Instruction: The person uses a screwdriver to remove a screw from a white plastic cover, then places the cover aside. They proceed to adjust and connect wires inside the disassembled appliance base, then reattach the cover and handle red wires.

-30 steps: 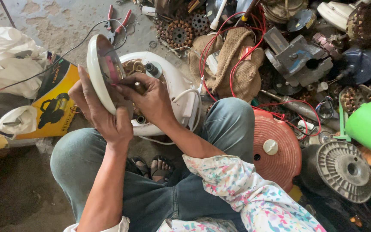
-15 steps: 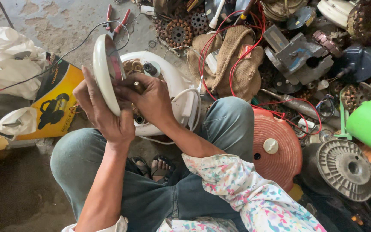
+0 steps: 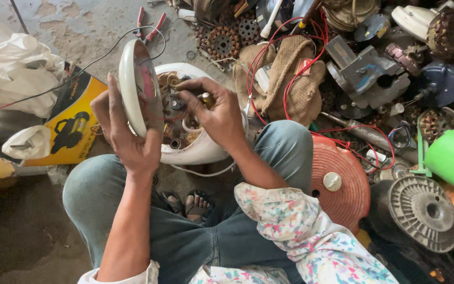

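Left hand: the left hand (image 3: 132, 142) is gripping the cream round cover (image 3: 135, 92) from behind, fingers wrapping its rim and thumb pressing the near face.
Cover attitude: the disc is standing nearly on edge, its flat face turning toward the person's right and its long axis running away from the body, up the picture.
Right hand: the right hand (image 3: 214, 113) is pinching a small dark part (image 3: 177, 102) between thumb and forefinger, the remaining fingers curling loosely; whether it is also carrying a tool cannot be told.
Key relation: the small dark part is sitting just right of the cover's inner face, in the gap between the cover and the white housing (image 3: 200, 150); the right hand is nearer to it, the left hand only steadying the cover.
Housing position: the white housing is lying on the floor between the knees, open side up, with copper windings (image 3: 166, 81) showing at its far edge, directly below both hands.
Wiring: a thin black wire (image 3: 80, 71) is running from the cover's top off to the left.
Surroundings: a yellow carton (image 3: 72, 123) is lying to the left, burlap sacking (image 3: 290, 84) with red wires (image 3: 311, 37) beyond the right knee, a red ribbed disc (image 3: 342, 184) beside that knee.
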